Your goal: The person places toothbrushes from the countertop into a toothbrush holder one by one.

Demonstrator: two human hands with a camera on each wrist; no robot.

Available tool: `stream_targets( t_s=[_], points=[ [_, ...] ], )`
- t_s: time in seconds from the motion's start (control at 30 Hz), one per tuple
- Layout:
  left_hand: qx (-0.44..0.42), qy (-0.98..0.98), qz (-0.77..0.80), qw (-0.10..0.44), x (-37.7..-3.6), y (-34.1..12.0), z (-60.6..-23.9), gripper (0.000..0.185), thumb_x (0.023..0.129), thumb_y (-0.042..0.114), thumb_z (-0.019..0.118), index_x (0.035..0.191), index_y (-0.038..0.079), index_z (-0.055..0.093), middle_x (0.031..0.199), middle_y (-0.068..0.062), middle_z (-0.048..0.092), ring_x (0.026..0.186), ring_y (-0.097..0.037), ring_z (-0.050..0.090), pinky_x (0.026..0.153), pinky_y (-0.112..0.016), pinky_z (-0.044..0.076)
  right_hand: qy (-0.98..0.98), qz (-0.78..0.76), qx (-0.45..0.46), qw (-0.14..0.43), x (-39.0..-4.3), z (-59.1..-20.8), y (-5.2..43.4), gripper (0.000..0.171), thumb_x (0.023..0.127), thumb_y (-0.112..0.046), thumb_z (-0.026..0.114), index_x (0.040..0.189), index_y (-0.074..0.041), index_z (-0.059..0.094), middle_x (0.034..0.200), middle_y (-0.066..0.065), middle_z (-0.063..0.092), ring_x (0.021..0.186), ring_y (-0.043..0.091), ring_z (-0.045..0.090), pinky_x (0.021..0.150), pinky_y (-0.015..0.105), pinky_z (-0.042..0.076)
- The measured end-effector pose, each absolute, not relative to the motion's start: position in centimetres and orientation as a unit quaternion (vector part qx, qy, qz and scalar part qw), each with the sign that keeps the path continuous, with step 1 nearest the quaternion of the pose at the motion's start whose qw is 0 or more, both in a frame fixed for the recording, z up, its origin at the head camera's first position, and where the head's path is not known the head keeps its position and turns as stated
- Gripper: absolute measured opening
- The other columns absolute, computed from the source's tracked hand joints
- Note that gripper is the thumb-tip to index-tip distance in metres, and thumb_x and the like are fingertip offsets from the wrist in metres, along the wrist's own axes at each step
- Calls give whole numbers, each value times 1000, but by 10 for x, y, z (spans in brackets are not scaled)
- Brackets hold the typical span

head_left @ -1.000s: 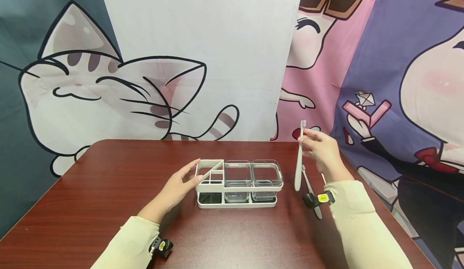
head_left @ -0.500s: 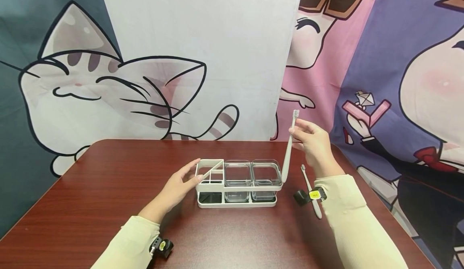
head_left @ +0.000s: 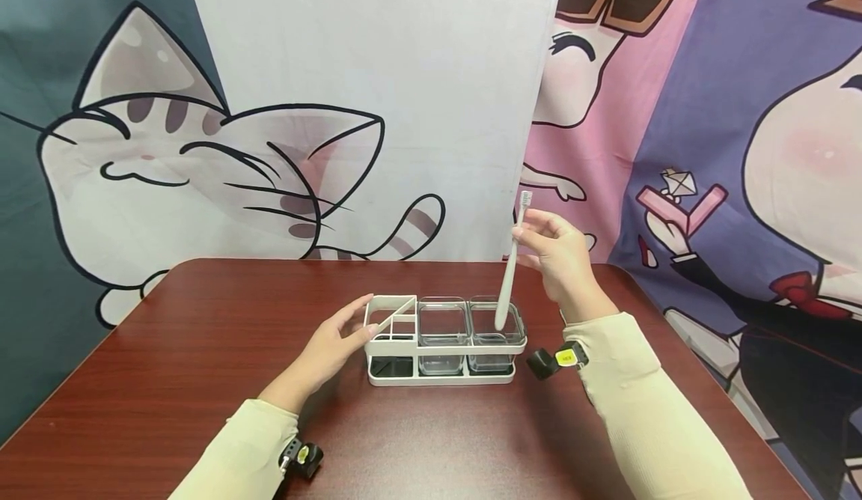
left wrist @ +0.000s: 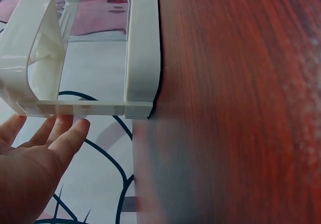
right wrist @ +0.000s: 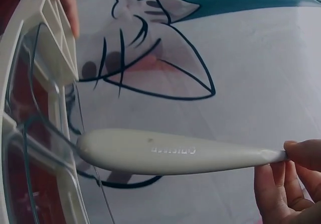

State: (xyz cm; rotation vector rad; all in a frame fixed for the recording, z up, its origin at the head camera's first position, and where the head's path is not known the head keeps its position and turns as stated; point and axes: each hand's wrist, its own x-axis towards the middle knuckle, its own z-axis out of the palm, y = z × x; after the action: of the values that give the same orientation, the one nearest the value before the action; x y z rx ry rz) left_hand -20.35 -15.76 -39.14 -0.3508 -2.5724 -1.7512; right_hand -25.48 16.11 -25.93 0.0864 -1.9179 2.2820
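A white rack (head_left: pixel 393 346) stands mid-table, with a divided left compartment and two clear square cups (head_left: pixel 441 328). My left hand (head_left: pixel 333 343) rests with straight fingers (left wrist: pixel 60 133) against the rack's left end (left wrist: pixel 90 106). My right hand (head_left: pixel 555 253) pinches a white toothbrush (head_left: pixel 509 272) near its neck, bristles up. The toothbrush's handle end hangs at the mouth of the right cup (head_left: pixel 480 326). In the right wrist view the handle (right wrist: pixel 165 152) reaches from my fingertips (right wrist: pixel 296 153) over the rack's rim (right wrist: pixel 12 58).
The rack stands on a dark red wooden table (head_left: pixel 188 335). A cartoon cloth backdrop (head_left: pixel 269 111) hangs right behind its far edge. A black wrist camera is strapped to each of my sleeves (head_left: pixel 301 459).
My right hand has carried the toothbrush left and slightly up, from beside the rack to over the right cup. My left hand has stayed on the rack's end.
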Motion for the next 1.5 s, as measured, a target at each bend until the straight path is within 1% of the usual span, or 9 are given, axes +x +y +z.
stream_targets(
  t_s=[0.13,0.37,0.53,0.77,0.97,1.07,1.2,1.27,1.5],
  points=[
    [-111,-820,-561,5,-204,-158,-393,59,94,25,63,147,14,40,143,-20,45,121,-32,53,96,-44,45,-631,771,36,76,-254,-257,153,25,88,5,63,103,-15,59,87,-4,59,74,5,60,60,23,53],
    [-107,-818,-565,1,-202,-158,-392,59,94,24,62,147,13,39,144,-20,44,121,-31,54,96,-45,44,-624,775,41,88,-254,-256,139,25,89,3,62,110,-10,56,86,-5,57,76,5,61,61,22,53],
    [-103,-820,-564,3,-203,-158,-394,59,94,25,63,147,13,39,141,-19,46,118,-30,56,94,-42,45,-617,779,54,97,-255,-259,128,27,89,5,61,112,-8,55,87,-5,57,76,6,61,62,24,54],
    [-99,-816,-569,7,-203,-158,-396,59,94,22,63,147,11,39,139,-19,48,114,-29,57,91,-36,45,-601,789,67,107,-252,-261,107,27,87,10,61,106,-9,57,82,-5,58,73,6,61,62,27,55],
    [-101,-811,-576,6,-202,-158,-396,59,94,22,63,147,12,40,139,-20,47,112,-27,58,88,-32,46,-597,792,72,108,-249,-263,94,27,87,9,61,109,-6,56,82,-4,58,73,7,61,62,27,55],
    [-104,-810,-577,3,-203,-158,-396,59,94,23,63,147,14,40,141,-19,46,111,-26,58,89,-33,46,-592,795,72,113,-248,-265,91,27,87,10,61,107,-8,56,81,-4,57,73,7,60,62,27,55],
    [-110,-811,-574,5,-204,-158,-395,59,94,23,63,147,13,39,142,-19,45,112,-27,58,92,-38,46,-584,799,78,115,-246,-267,86,27,86,11,61,101,-10,56,81,-3,58,74,8,60,61,28,55],
    [-111,-812,-573,8,-204,-158,-395,58,94,23,63,147,14,40,143,-19,45,112,-27,58,92,-39,46,-583,800,87,113,-245,-268,84,27,86,12,61,101,-9,55,82,-3,58,74,8,60,62,28,55],
    [-112,-806,-581,7,-205,-156,-395,59,94,20,63,147,12,39,142,-20,45,107,-24,59,88,-32,46,-572,806,110,104,-243,-274,74,26,85,14,59,99,-8,54,82,-2,57,73,9,59,61,28,55]
  ],
)
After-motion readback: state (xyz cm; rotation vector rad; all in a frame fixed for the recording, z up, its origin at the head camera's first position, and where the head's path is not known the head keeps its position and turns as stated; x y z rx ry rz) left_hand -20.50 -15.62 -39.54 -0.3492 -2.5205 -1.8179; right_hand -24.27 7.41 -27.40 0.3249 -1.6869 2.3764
